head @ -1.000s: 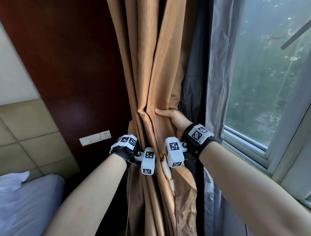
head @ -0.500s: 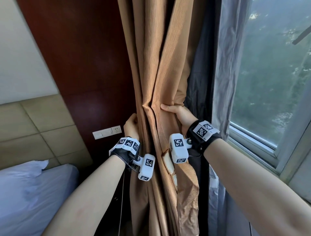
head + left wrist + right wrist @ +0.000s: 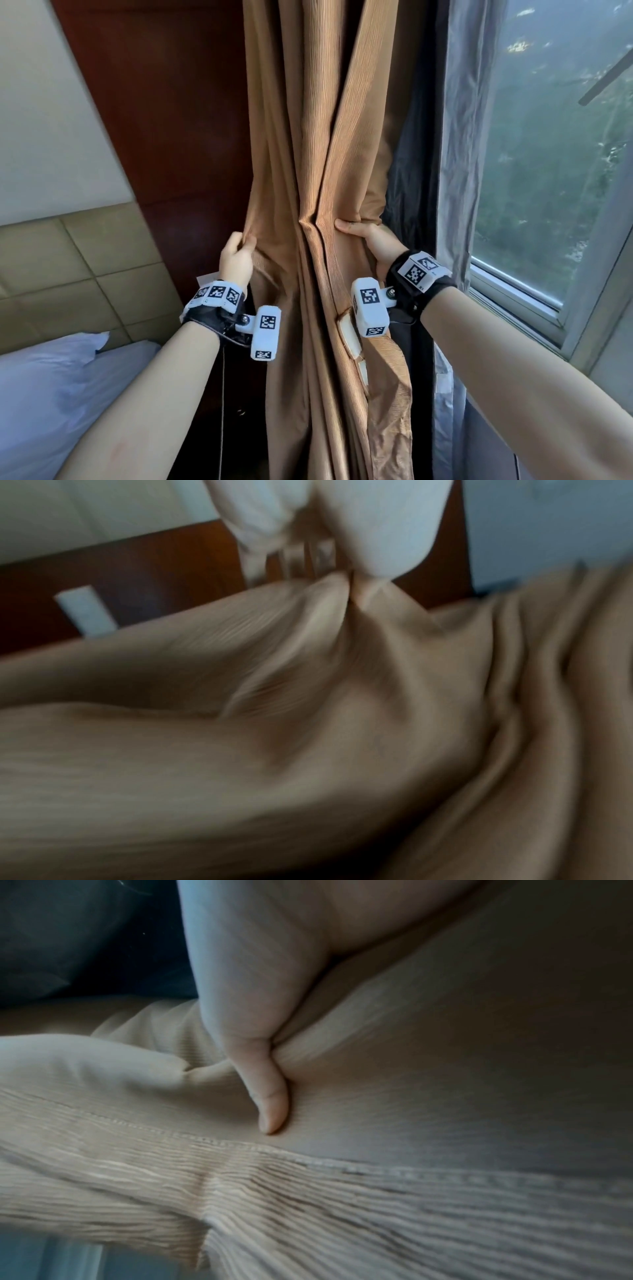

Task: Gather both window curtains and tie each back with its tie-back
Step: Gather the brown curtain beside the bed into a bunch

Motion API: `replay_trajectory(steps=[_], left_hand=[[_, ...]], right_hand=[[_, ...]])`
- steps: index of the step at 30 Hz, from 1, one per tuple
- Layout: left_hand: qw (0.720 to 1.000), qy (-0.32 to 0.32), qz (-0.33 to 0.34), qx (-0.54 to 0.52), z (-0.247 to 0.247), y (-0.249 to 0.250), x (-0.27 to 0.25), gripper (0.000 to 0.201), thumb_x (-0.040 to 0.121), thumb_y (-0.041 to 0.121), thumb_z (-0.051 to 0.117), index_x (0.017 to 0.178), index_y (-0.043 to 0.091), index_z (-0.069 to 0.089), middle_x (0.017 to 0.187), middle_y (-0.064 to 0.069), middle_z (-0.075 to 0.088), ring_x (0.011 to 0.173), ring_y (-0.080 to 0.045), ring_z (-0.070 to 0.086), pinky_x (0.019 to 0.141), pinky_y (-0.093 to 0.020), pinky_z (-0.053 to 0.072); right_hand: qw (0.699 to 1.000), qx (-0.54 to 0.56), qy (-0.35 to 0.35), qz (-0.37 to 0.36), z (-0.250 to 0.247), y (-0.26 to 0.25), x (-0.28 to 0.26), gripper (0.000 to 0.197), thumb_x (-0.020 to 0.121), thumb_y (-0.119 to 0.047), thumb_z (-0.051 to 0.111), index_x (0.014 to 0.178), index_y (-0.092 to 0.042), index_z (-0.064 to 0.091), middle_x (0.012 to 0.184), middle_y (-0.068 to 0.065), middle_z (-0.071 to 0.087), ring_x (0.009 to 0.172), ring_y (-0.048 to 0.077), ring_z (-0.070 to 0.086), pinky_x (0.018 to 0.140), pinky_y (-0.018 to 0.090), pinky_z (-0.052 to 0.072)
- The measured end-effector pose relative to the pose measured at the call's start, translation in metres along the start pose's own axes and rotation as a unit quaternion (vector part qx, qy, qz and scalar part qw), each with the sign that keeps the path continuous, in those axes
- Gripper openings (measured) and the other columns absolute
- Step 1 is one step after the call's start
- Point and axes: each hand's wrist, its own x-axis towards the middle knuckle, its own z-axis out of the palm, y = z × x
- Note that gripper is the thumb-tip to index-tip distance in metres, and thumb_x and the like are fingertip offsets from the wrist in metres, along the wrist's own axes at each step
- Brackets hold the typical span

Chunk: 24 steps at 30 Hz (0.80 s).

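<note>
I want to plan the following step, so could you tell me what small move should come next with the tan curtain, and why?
Probably draw the left hand toward the right hand to close the bundle: the left pinches a loose fold at the tan curtain's left edge, the right grips the gathered pleats, and no tie-back is visibly around it yet.
</note>
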Motion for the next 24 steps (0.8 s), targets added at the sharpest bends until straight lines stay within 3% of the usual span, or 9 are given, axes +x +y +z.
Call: replay_trajectory(steps=[2,6,10,12,15,16,19,22,24], left_hand=[[0.994,-0.044,-0.043,-0.095,0.001,0.006,-0.008,0.022,0.094,0.015,0.049,0.072,0.021,0.052,0.074,-0.006,0.054,0.065,-0.02,0.051,0.059,-0.031,0.039],[0.981,-0.136,-0.08,-0.118,0.03,0.028,-0.036,0.019,0.097,0.013,0.046,0.098,0.025,0.06,0.082,-0.004,0.067,0.073,-0.017,0.064,0.067,-0.028,0.054],[0.986,-0.126,-0.067,-0.083,0.045,0.036,-0.043,0.031,0.095,0.031,0.05,0.124,0.022,0.058,0.108,-0.003,0.069,0.103,-0.018,0.065,0.097,-0.038,0.05],[0.984,-0.134,-0.058,-0.104,0.044,0.035,-0.045,0.04,0.095,0.044,0.043,0.121,0.021,0.061,0.116,0.0,0.068,0.113,-0.015,0.061,0.107,-0.039,0.042],[0.971,-0.195,-0.068,-0.12,0.047,0.034,-0.051,0.056,0.09,0.063,0.037,0.116,0.021,0.062,0.117,0.003,0.067,0.114,-0.007,0.059,0.106,-0.03,0.04],[0.973,-0.205,-0.051,-0.093,0.049,0.034,-0.052,0.05,0.087,0.061,0.047,0.113,0.021,0.062,0.116,0.006,0.067,0.112,-0.002,0.058,0.105,-0.027,0.038],[0.976,-0.206,-0.029,-0.062,0.05,0.037,-0.047,0.005,0.085,0.022,0.067,0.089,0.025,0.067,0.086,0.014,0.072,0.088,0.005,0.066,0.094,-0.023,0.044],[0.968,-0.229,-0.065,-0.074,0.051,0.041,-0.04,0.01,0.082,0.019,0.068,0.091,0.02,0.072,0.09,0.0,0.075,0.096,-0.016,0.068,0.103,-0.038,0.045],[0.962,-0.249,-0.083,-0.075,0.054,0.043,-0.039,0.009,0.085,0.021,0.064,0.09,0.019,0.071,0.086,0.0,0.075,0.094,-0.019,0.067,0.102,-0.039,0.045]], right_hand=[[1.0,0.006,0.014,-0.007,0.003,0.0,0.0,0.041,0.067,-0.032,0.082,0.103,-0.016,0.072,0.099,0.006,0.075,0.101,0.028,0.069,0.094,0.041,0.052],[1.0,-0.009,0.02,-0.007,0.018,0.004,-0.001,0.048,0.059,-0.04,0.084,0.102,-0.02,0.074,0.099,0.003,0.076,0.097,0.022,0.07,0.094,0.041,0.053],[0.997,-0.023,0.065,-0.031,0.025,0.01,0.003,0.059,0.053,-0.048,0.084,0.104,-0.021,0.072,0.101,0.0,0.075,0.096,0.019,0.069,0.096,0.039,0.051],[0.996,-0.022,0.081,-0.043,0.023,0.01,0.002,0.043,0.065,-0.04,0.083,0.102,-0.021,0.072,0.101,0.001,0.074,0.096,0.019,0.069,0.096,0.039,0.052],[0.994,-0.011,0.09,-0.061,0.02,0.009,0.001,0.036,0.072,-0.031,0.08,0.105,-0.018,0.071,0.102,0.002,0.073,0.094,0.018,0.069,0.091,0.034,0.053],[0.994,-0.017,0.081,-0.07,0.02,0.009,0.001,0.037,0.074,-0.03,0.079,0.108,-0.016,0.07,0.104,0.003,0.073,0.094,0.017,0.068,0.089,0.03,0.053],[0.996,-0.046,0.007,-0.077,0.022,0.008,-0.001,0.035,0.079,-0.03,0.075,0.111,-0.016,0.068,0.108,0.002,0.072,0.098,0.013,0.068,0.091,0.028,0.052],[0.997,-0.045,-0.04,-0.048,0.022,0.005,0.001,0.032,0.081,-0.032,0.073,0.109,-0.017,0.068,0.105,0.002,0.073,0.098,0.015,0.069,0.091,0.03,0.053],[0.998,-0.05,-0.017,-0.024,0.021,0.006,0.007,0.044,0.072,-0.04,0.078,0.109,-0.018,0.069,0.104,0.003,0.074,0.1,0.02,0.069,0.095,0.037,0.052]])
